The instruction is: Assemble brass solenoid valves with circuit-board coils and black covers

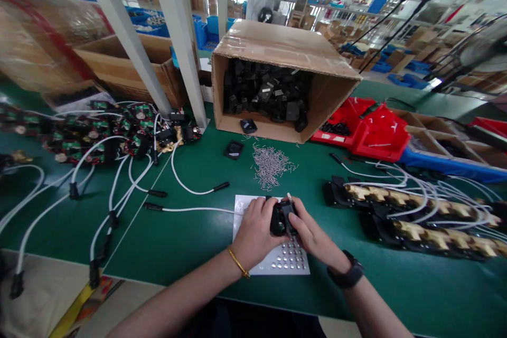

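My left hand [256, 229] is closed around a small black housing [278, 219] with a white cable [198, 209] running out to the left. On its other side, my right hand [311, 227] grips a black cover piece [290, 217] held against the housing. A thin light-tipped item [289, 198] pokes up by the right fingers; its kind I cannot make out. Under both hands lies a white sheet [257, 269] with rows of small shiny round dots. A pile of small metal screws [270, 166] sits just beyond, with a black cover [233, 149] beside it.
A cardboard box [285, 42] on its side holds many black covers. Wired circuit assemblies [95, 132] crowd the left. Red bins [380, 132] stand at the right, with rows of black units with brass fittings [420, 232] in front. A white metal post [186, 47] rises at left.
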### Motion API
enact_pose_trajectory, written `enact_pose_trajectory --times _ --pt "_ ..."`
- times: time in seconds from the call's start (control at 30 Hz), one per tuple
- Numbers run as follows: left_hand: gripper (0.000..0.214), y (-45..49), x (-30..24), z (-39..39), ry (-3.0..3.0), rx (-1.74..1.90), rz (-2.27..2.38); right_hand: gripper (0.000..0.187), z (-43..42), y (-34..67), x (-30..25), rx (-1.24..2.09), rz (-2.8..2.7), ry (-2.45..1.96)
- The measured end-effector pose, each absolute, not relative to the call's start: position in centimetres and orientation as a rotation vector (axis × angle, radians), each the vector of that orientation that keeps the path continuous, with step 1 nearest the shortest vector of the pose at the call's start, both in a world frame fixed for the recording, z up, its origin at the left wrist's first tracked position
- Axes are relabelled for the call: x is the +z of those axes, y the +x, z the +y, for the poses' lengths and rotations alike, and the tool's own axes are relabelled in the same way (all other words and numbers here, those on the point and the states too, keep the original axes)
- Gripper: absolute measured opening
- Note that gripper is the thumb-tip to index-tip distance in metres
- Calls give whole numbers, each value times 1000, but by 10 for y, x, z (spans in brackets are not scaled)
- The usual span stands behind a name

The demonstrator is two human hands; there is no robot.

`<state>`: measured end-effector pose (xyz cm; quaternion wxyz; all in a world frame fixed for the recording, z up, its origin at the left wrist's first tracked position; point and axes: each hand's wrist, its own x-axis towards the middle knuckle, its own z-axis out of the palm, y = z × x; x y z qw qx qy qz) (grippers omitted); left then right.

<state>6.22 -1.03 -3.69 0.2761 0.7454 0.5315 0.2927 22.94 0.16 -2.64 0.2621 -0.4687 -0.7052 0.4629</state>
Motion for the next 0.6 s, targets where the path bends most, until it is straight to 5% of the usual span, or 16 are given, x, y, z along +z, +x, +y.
enact_pose_trajectory --times 0.33,0.6 --pt "69 46 -40 -6 1885 901 1241 45 -14 196 -33 985 -1853 -1531" --pt "75 6 -43 -11 1459 1010 1030 47 -23 172 -32 1714 -1097 -1251"
